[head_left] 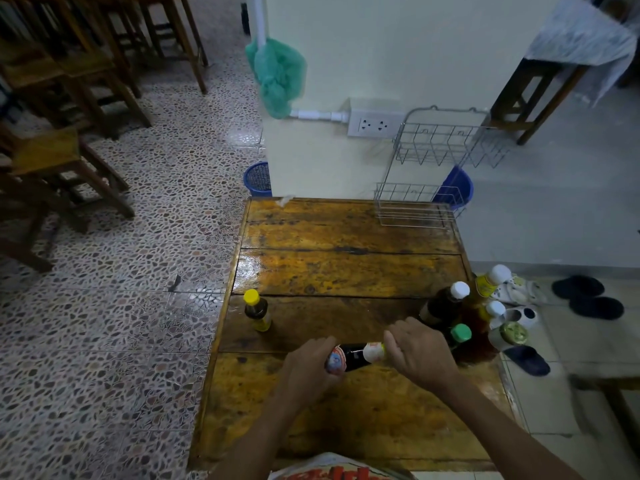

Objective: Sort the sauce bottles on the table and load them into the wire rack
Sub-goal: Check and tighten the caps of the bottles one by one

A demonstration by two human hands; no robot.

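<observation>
A dark sauce bottle [355, 356] with a red-and-white label lies sideways above the wooden table [346, 268], held between both hands. My left hand [306, 370] grips its labelled base end and my right hand [419, 351] closes over its neck end. A small dark bottle with a yellow cap [257, 310] stands alone at the table's left edge. Several more bottles with white, green and gold caps [464, 317] cluster at the right edge. The two-tier wire rack [433, 181] stands at the far right corner with nothing in it.
Two blue baskets [258, 178] sit on the floor beyond the table. A white wall with a socket [372, 124] rises behind the rack. Wooden chairs [62, 157] fill the left side. Slippers [585, 296] lie on the floor to the right.
</observation>
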